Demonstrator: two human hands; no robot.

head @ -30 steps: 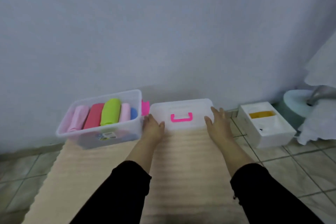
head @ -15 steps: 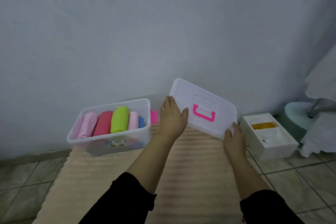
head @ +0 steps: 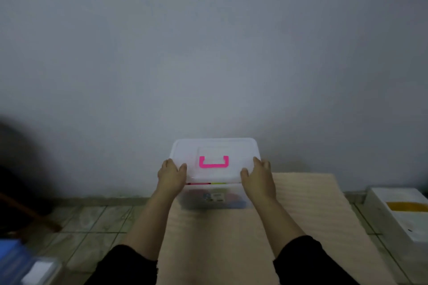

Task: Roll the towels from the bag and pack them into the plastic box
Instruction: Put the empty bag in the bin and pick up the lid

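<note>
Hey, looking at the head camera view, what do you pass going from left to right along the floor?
Blurred blue object → left hand → pink handle on the clear plastic lid → right hand → bare end of the beige ribbed mat → white rectangular box with a yellow patch.

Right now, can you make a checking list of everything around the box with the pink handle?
Surface: beige ribbed mat on a tiled floor.
Job's things: clear lid with pink handle sits over the plastic box; a sliver of rolled towels shows under the front edge.
Clutter: white box with a yellow patch at right; blurred blue thing at lower left.
Hands: left hand and right hand grip the lid's front corners.
Cables: nothing seen.
Surroundings: plain grey wall; dark blurred shape at left.
</note>
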